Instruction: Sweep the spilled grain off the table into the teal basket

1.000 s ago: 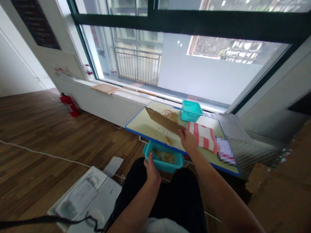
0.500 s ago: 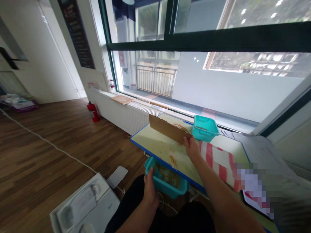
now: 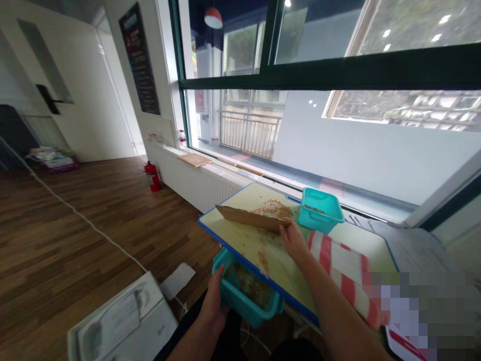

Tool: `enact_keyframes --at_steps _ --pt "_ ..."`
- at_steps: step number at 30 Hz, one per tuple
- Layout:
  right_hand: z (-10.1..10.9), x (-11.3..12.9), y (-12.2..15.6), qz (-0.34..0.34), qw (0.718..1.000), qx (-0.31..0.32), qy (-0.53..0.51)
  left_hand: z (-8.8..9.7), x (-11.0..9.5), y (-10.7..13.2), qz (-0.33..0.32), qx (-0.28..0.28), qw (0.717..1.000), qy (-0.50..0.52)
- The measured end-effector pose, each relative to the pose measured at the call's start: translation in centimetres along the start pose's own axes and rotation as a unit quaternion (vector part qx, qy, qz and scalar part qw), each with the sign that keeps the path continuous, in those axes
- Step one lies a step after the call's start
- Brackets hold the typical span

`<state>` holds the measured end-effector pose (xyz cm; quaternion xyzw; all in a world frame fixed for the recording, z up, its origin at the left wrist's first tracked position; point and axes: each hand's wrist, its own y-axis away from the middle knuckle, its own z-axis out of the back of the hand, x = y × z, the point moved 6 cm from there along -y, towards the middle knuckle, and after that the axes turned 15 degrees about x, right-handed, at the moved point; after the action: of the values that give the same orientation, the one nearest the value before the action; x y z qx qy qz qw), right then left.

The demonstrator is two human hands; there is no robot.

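In the head view my right hand (image 3: 295,244) grips one end of a brown cardboard strip (image 3: 248,219), which stands on its long edge across the pale tabletop (image 3: 221,224). Behind the strip lie scattered orange-yellow kernels (image 3: 276,206) that look like corn; a smaller patch of kernels (image 3: 262,260) sits on its near side. My left hand (image 3: 213,303) holds the left end of a teal tub (image 3: 244,310) below the table's near edge. Kernels cover much of that tub's bottom. The tub's far side is partly hidden under the tabletop.
A second teal tub (image 3: 321,213) with a little material inside stands at the table's back right. Beside it lies a red-and-white striped bag (image 3: 343,260). A white box (image 3: 124,321) is on the floor at left. Window and radiator (image 3: 218,188) border the far side.
My right hand has drawn the cardboard strip nearer to me, and more kernels show behind it. The left hand and lower tub appear a little further left. The camera view has shifted too.
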<state>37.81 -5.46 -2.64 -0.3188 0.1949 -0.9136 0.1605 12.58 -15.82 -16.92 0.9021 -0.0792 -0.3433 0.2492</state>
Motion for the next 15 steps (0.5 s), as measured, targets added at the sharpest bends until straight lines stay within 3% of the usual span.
enact_keyframes --at_steps 3,15 --pt "0.5 -0.5 0.1 -0.01 1.0 0.002 -0.018 -0.3 0.6 0.5 0.084 0.036 0.996 0.009" --pt "1.0 -4.2 1.1 -0.067 0.992 -0.015 -0.103 -0.2 0.2 1.4 0.08 0.029 0.996 0.005"
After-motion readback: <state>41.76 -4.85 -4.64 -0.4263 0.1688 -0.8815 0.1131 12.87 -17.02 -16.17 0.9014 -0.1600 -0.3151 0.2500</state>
